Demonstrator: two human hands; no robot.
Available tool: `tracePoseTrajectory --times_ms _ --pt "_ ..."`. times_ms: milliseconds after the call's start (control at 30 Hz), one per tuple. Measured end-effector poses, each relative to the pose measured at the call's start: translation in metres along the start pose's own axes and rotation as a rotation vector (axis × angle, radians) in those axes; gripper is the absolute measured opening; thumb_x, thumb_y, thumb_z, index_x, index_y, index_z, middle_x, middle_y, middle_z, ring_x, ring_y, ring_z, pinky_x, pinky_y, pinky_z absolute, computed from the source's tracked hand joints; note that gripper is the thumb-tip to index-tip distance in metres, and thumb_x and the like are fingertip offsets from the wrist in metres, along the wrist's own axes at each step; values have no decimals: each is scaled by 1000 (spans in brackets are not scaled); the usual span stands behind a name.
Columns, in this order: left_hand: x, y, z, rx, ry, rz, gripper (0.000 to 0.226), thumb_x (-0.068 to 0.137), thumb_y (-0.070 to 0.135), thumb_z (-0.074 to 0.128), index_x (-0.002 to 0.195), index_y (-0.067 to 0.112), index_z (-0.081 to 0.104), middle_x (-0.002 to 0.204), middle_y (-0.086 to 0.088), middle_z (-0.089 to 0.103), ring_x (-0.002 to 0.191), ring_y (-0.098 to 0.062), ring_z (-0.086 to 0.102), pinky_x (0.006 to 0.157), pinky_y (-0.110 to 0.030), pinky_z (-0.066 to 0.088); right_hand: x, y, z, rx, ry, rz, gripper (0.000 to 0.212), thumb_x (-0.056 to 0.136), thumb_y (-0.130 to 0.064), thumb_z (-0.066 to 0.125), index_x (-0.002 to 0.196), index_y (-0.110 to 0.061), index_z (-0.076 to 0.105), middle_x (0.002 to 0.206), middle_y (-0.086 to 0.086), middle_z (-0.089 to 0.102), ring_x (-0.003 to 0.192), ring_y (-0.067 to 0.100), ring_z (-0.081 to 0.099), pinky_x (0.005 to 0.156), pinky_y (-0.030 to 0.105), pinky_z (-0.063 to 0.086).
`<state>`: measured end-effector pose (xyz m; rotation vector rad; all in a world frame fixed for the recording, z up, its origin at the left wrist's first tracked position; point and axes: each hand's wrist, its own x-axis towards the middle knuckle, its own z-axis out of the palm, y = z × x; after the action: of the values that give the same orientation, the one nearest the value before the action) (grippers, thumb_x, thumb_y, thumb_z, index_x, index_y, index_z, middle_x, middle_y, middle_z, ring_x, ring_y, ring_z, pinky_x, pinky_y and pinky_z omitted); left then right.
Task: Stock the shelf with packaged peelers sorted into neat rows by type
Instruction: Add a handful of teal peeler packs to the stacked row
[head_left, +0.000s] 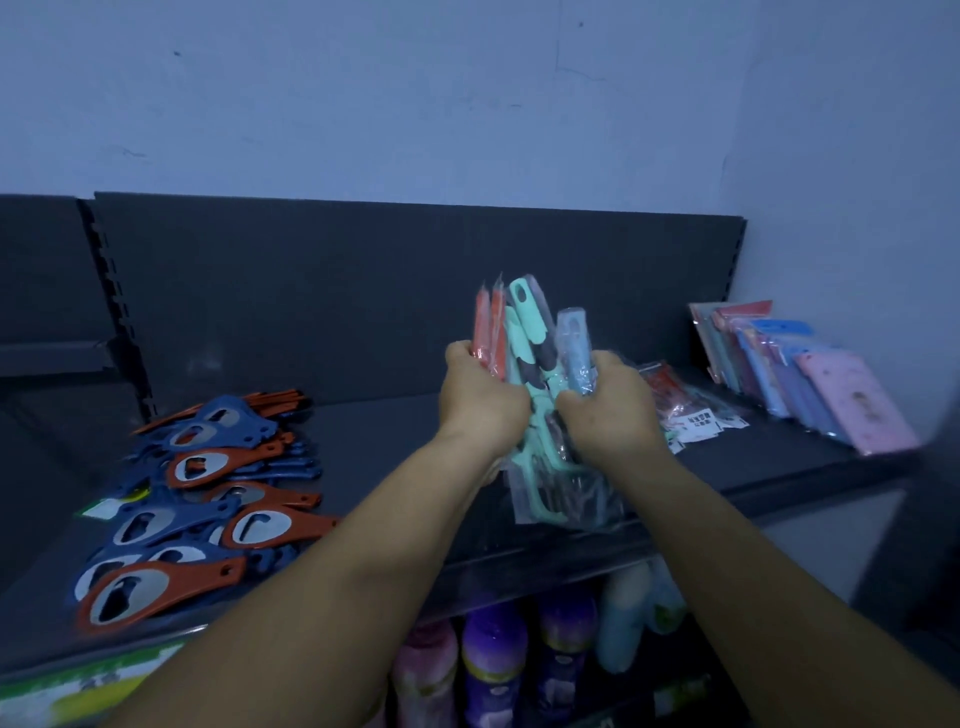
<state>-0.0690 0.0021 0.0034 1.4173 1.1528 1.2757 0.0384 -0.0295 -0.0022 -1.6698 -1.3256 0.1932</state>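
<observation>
Both my hands hold one upright bundle of packaged peelers (535, 364) over the middle of the dark shelf (374, 431). The packs are clear plastic with red, mint-green and light-blue handles pointing up. My left hand (480, 397) grips the red-handled side. My right hand (608, 402) grips the light-blue side. The packs' lower ends hang near the shelf's front edge. Another red peeler pack (675, 395) lies flat on the shelf just right of my right hand.
A heap of blue and orange bottle openers (192, 499) covers the shelf's left part. A row of leaning flat coloured packets (789, 369) stands at the far right. Bottles (493, 670) fill the shelf below. A dark back panel rises behind.
</observation>
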Motion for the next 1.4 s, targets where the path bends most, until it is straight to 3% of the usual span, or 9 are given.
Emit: tracePoseTrajectory --times_ms 233,400,533,667,833,967,1067,1200,1400 --pt "-62 18 44 -69 -229 84 45 81 -2 61 111 24 39 91 -3 61 78 -23 63 67 -36 58 -56 16 -72 17 213 132 20 83 -8 50 100 -13 58 88 5 64 68 14 57 50 22 40" --pt "-132 23 94 -130 -415 179 46 80 -3 60 114 20 41 80 2 57 63 -13 56 52 -23 49 -119 40 -139 -86 394 243 18 81 -8 50 95 -16 58 80 0 60 60 9 50 47 21 34" --pt "-195 25 133 -185 -611 130 47 82 -6 59 117 21 42 79 5 57 61 -9 54 49 -20 44 -180 62 -193 -123 495 344 16 81 -5 50 93 -13 57 74 0 58 45 0 55 36 13 34" --pt "-264 24 170 -180 -788 108 49 82 -6 59 117 22 42 88 3 61 70 -9 60 55 -20 49 -245 87 -242 -167 594 443 15 81 -6 50 90 -16 56 69 0 57 48 11 48 35 14 33" --pt "-359 21 213 -149 -955 60 51 83 -3 59 123 24 41 87 3 60 65 -10 59 52 -23 51 -330 109 -306 -149 686 558 15 82 -2 49 89 -13 56 65 -1 57 38 3 50 32 10 30" --pt "-449 21 246 -166 -1071 13 48 85 -3 57 120 25 40 87 2 60 65 -9 57 47 -16 49 -405 128 -361 -175 734 636 15 82 -3 49 87 -16 55 62 -5 55 36 -5 48 32 8 29" --pt "-519 23 269 -166 -1148 -23 50 86 -2 58 122 28 40 91 2 62 70 -11 61 51 -19 52 -465 142 -406 -217 764 698 16 83 -5 50 92 -16 56 63 -5 57 41 3 50 33 9 30" --pt "-616 27 300 -159 -1268 -90 49 87 0 57 121 31 40 95 -2 63 75 -17 63 60 -37 57 -546 156 -466 -252 831 771 16 84 -5 48 89 -18 56 64 -5 57 48 7 48 35 9 32" --pt "-744 24 345 -103 -1368 -130 51 86 0 58 122 32 39 93 2 64 72 -14 63 62 -36 58 -650 184 -538 -304 873 875 17 85 -5 48 89 -20 55 65 -4 57 46 6 46 34 9 31"
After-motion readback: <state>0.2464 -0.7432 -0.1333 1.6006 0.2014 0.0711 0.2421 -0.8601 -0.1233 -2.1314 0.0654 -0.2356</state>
